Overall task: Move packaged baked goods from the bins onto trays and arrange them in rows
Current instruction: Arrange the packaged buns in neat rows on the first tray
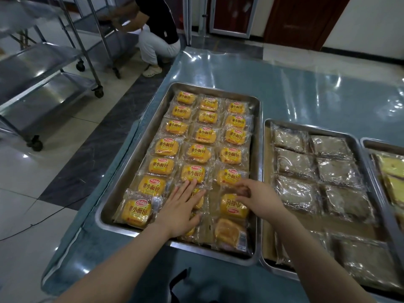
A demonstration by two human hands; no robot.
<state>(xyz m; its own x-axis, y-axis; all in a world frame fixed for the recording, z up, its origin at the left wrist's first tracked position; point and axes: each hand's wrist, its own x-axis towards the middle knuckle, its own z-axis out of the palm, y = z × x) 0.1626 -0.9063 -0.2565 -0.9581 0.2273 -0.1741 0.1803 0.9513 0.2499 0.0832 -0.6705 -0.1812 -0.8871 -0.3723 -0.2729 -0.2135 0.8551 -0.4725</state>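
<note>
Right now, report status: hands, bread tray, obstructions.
Left hand flat on middle-column packs. Right hand curled over right column, grip unclear. Bread tray: nearest right pack flipped. Nothing blocking.

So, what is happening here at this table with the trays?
A person is arranging wrapped small breads in a steel tray, which is nearly full with three rows. The left hand lies flat on packets in the middle row, near the front. The right hand is curled over the right row; whether it grips a packet is unclear. A second tray beside it holds brown wrapped cakes.
</note>
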